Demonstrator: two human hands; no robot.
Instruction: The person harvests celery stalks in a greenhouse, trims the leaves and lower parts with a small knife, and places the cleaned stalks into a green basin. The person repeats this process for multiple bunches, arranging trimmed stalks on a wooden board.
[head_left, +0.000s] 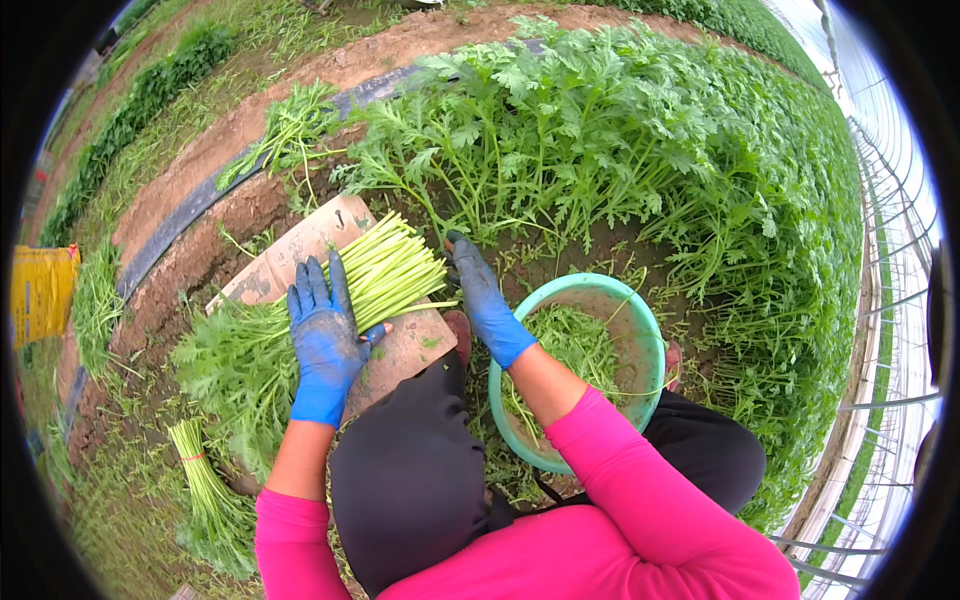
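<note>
A thick bundle of leafy greens (394, 266) lies across a worn, pinkish board (322, 225), pale cut stems to the upper right and leaves to the lower left. My left hand (324, 334), in a dirty blue glove, rests over the stems with its fingers stretched and its thumb on the near side. Beside the cut ends is my right hand (484, 300), also gloved in blue, held edgewise with no tool visible in it; its palm side is hidden. One loose stem (427, 306) sticks out below the bundle's end.
A green plastic tub (652, 352) with leafy trimmings (574, 345) stands between my legs. Tall serrated-leaf plants (570, 142) grow ahead and right. A tied bunch (199, 465) lies at lower left, cut greens (296, 127) beyond the board. A yellow bag (43, 292) is far left.
</note>
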